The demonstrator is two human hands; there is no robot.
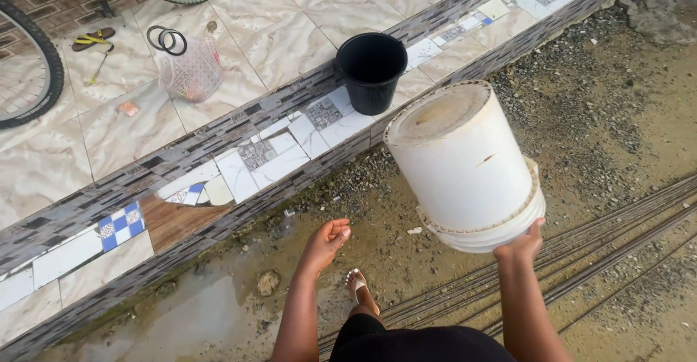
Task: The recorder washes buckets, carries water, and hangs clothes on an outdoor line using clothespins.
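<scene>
The bucket (465,166) held up by the right hand (521,244) is white with brown smears on its base, and the smaller bucket (371,70) on the ledge (239,160) is black. The ledge is a patchwork of white, grey-patterned and blue-and-white checked tile pieces, edged with grey mosaic strips. The basket (190,69) is pale pink mesh, on cream marbled floor tiles (290,21).

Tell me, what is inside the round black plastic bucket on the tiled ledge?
The black plastic bucket stands upright and open. Its inside looks dark, with nothing visible; the bottom is in shadow, so any water or small object there cannot be confirmed.
</scene>
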